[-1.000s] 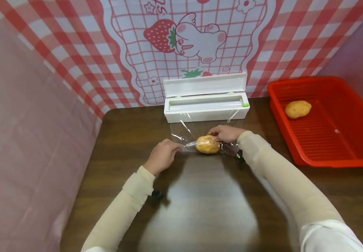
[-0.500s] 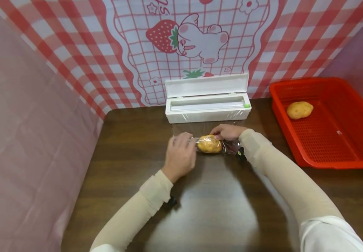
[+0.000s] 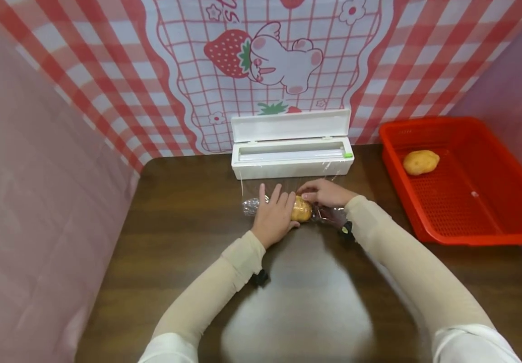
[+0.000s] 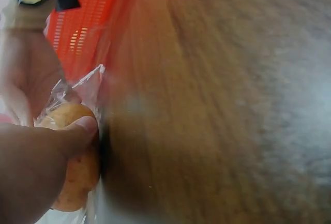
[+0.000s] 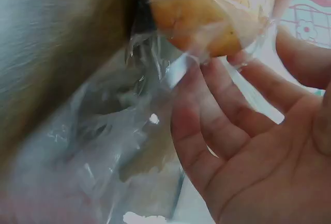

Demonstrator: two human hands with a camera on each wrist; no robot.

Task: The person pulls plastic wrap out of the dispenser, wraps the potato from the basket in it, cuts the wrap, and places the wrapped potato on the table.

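A yellow potato point(image 3: 302, 209) wrapped in clear plastic film point(image 3: 250, 206) lies on the brown table. My left hand point(image 3: 273, 216) holds the potato from its left, fingers spread over it; in the left wrist view the thumb point(image 4: 85, 125) presses its near side. My right hand point(image 3: 327, 193) is at the potato's right end, with loosely bent fingers point(image 5: 227, 105) touching the film and the potato's edge in the right wrist view. Twisted film trails from both ends. More film runs back to a white cling film box point(image 3: 292, 169) with its lid up.
To the right stands a red plastic basket point(image 3: 417, 222) with another potato point(image 3: 421, 162) inside. The film box stands against a red-checked cloth point(image 3: 120, 96) at the back. A pink cloth point(image 3: 29, 201) borders the table's left side.
My left hand has let go of the twisted film end and moved right onto the potato. The right hand has stayed by the potato's right end, its fingers now looser.
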